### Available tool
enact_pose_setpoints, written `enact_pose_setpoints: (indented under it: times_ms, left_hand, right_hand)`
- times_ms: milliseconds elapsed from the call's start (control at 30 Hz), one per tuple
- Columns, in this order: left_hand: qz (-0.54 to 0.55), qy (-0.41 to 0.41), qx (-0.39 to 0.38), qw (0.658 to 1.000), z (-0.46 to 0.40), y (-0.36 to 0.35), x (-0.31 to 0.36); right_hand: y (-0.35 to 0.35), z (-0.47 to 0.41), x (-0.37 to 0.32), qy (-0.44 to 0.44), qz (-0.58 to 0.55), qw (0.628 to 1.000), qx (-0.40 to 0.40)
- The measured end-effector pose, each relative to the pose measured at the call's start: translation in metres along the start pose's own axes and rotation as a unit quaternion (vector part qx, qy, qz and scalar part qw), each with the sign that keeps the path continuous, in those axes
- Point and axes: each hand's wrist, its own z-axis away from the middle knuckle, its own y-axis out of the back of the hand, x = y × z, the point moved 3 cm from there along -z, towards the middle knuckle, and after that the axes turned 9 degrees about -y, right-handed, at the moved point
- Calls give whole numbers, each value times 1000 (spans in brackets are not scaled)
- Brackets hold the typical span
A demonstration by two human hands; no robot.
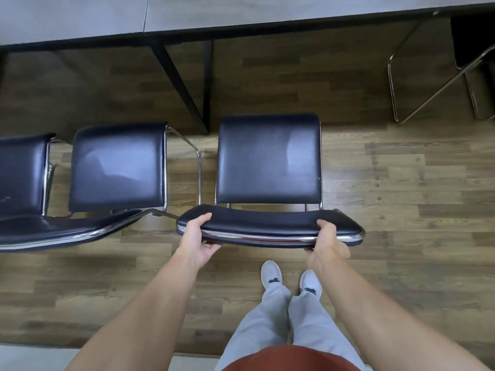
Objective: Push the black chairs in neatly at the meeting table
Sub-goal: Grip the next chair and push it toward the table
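A black padded chair (269, 159) with a chrome frame stands in front of me, its seat facing the grey meeting table (241, 12). The seat's front edge stops short of the table edge. My left hand (197, 236) grips the left part of the chair's backrest top, thumb on top and fingers underneath. My right hand (325, 243) grips the right part of the same backrest in the same way. A second black chair (117, 167) stands to the left, equally far from the table, and a third (21, 172) is cut off at the left edge.
The table's black legs (184, 84) come down between the second chair and mine. A chrome frame of another chair (428, 84) sits under the table at far right. Wooden floor lies all round; my feet (290, 279) stand just behind the chair.
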Motion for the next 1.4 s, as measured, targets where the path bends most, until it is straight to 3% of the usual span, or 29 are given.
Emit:
enact_pose_setpoints:
  times_ms: [533, 1400]
  left_hand:
    - [19, 8, -24, 1000, -7, -43, 33]
    - [13, 6, -9, 1000, -79, -184, 175]
  right_hand:
    - [-43, 15, -47, 17, 23, 999, -18]
    - [-222, 27, -173, 25, 41, 999, 18]
